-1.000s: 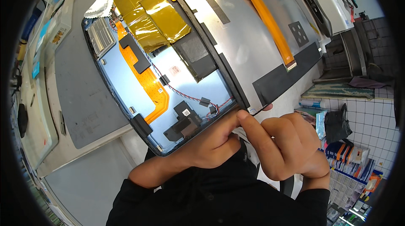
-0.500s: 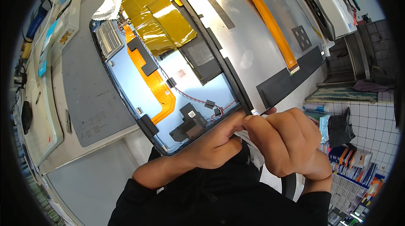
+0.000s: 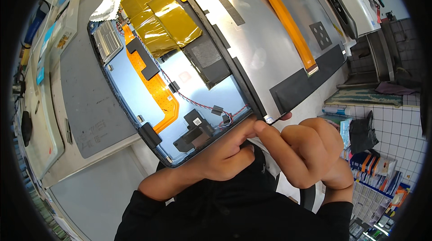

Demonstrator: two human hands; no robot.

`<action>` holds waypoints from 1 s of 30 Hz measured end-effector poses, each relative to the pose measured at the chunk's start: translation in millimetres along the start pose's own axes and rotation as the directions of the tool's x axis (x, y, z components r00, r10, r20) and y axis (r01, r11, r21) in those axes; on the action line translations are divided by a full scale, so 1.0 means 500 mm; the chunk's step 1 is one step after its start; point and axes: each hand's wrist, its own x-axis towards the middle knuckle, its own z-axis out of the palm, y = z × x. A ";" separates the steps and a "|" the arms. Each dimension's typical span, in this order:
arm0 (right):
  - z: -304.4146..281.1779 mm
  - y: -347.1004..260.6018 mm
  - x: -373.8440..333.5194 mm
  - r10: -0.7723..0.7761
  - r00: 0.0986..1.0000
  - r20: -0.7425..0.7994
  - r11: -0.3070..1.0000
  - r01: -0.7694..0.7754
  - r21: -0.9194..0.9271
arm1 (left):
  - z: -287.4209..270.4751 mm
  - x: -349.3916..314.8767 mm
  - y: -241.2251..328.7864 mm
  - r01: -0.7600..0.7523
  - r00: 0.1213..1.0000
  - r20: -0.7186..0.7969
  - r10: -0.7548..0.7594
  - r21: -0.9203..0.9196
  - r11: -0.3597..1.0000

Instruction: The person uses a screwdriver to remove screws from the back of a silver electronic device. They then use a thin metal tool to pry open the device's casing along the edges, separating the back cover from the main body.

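Note:
An opened tablet lies tilted across the desk edge. Its blue-silver housing (image 3: 130, 79) carries a gold-taped battery (image 3: 157, 20), an orange ribbon cable (image 3: 157, 92) and a thin twisted red-and-blue wire (image 3: 198, 102). Alongside it on the right, the metal-backed screen panel (image 3: 256, 56) bears a long orange flex cable (image 3: 288, 25). My left hand (image 3: 229, 155) is closed on the near edge of the tablet, its far fingers hidden underneath. My right hand (image 3: 310, 151) has curled fingers at the panel's near corner, its index tip beside a small white tab (image 3: 269, 119); its thumb is hidden.
A grey mat (image 3: 90, 106) covers the desk at left, beside a clear plastic box (image 3: 67, 27). Crumpled silver foil (image 3: 107, 4) lies by the tablet's far corner. A black-handled tool (image 3: 338, 7) rests beyond the panel. Shelves of packets (image 3: 375, 173) stand at lower right.
The tablet has shifted slightly left and tilted a little. My right index finger has straightened somewhat at the corner, and the white tab shows more. My left hand keeps its hold.

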 end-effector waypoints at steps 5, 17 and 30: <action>-0.017 0.005 0.014 -0.021 0.994 0.104 0.999 0.024 -0.032 | 0.007 -0.011 0.000 0.054 0.998 -0.008 -0.055 -0.041 0.998; -0.014 0.020 0.019 -0.026 0.997 0.072 0.996 0.020 0.084 | 0.009 -0.012 0.012 0.072 0.997 -0.022 -0.074 -0.098 0.993; -0.031 -0.019 0.011 0.059 0.968 0.245 0.998 -0.062 0.003 | 0.019 -0.011 0.003 0.019 0.992 -0.119 -0.036 -0.138 0.990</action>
